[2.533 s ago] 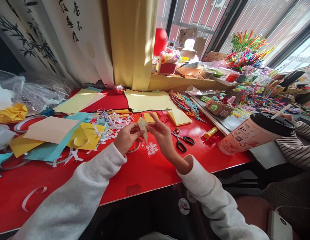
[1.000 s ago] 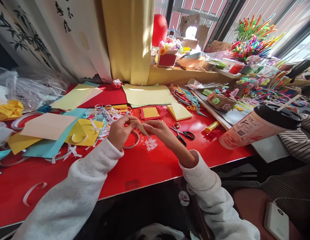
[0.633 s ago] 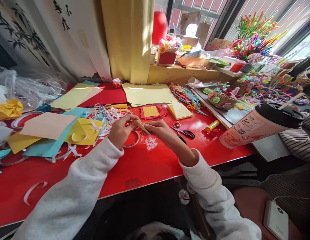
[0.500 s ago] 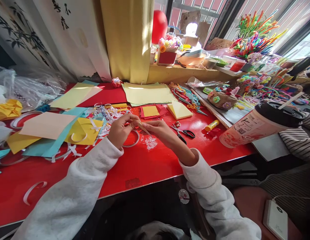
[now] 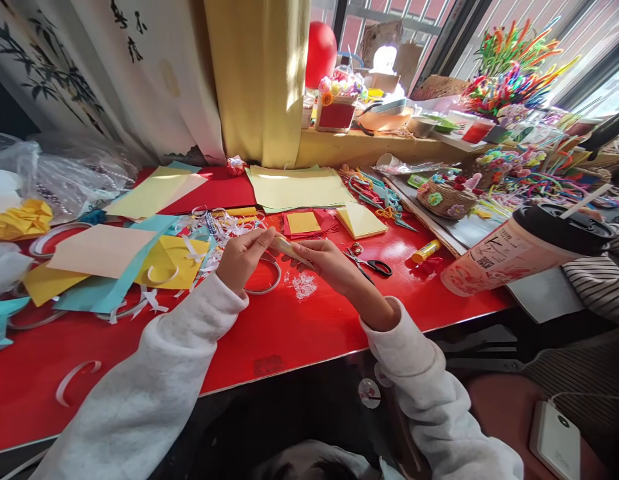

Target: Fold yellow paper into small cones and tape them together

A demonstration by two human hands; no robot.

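Note:
A narrow pale yellow strip (image 5: 284, 247), which looks like folded or rolled paper, is held above the red table between my two hands. My left hand (image 5: 245, 257) pinches its left end. The fingers of my right hand (image 5: 329, 262) close on its right end. Below the hands, white scraps (image 5: 304, 285) lie on the table, with a tape ring (image 5: 265, 275) just left of them. Black-handled scissors (image 5: 377, 267) rest right of my right hand. Beyond the hands are a yellow square (image 5: 302, 222) on red paper and a cream paper stack (image 5: 362, 221).
Coloured paper sheets (image 5: 99, 251) and curled white strips cover the left of the red table (image 5: 299, 340). A large cup (image 5: 509, 252) leans at the right, near a glue stick (image 5: 426, 251). A striped sleeve (image 5: 596, 281) shows at the right edge.
More of the pale yellow strip shows between my hands, and its angle has shifted. My fingers have moved slightly around it. The view has shifted a little.

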